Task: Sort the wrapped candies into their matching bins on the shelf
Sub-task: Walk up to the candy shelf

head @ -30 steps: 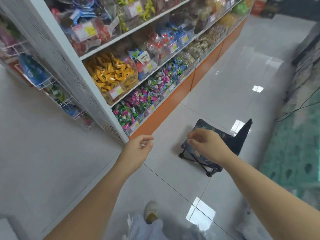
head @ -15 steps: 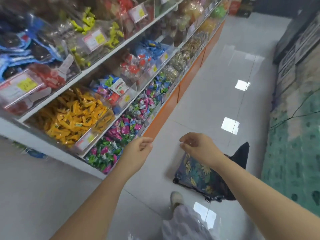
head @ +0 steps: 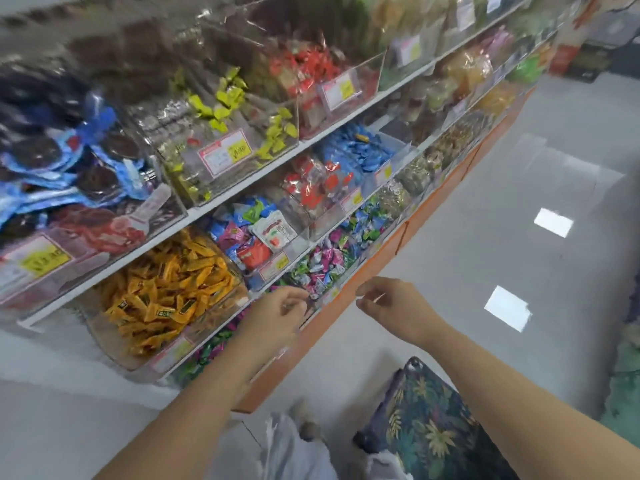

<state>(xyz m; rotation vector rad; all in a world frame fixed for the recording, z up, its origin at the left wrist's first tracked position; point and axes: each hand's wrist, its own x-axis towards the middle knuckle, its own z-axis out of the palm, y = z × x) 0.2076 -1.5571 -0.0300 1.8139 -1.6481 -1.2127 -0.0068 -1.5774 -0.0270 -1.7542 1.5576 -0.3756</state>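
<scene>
Clear bins of wrapped candies fill the shelf on the left. My left hand (head: 277, 318) hovers with loosely curled fingers at the front edge of the lowest shelf, just before the bin of pink and green candies (head: 323, 265). No candy shows in it. My right hand (head: 393, 306) hangs in the air to the right of that bin, over the orange shelf base (head: 377, 268), fingers loosely curled and holding nothing I can see. A bin of orange-wrapped candies (head: 166, 296) sits left of my left hand, with green candies (head: 204, 356) below it.
A small folding stool with a leaf-print seat (head: 427, 424) stands on the floor under my right forearm. Higher shelves hold bins of blue, red and yellow-green candies with price tags. Glossy grey floor (head: 485, 209) stretches to the right along the shelf.
My right hand has left the stool and risen toward the shelf. My view has swung up and closer to the bins, and both hands have moved forward to the lowest shelf.
</scene>
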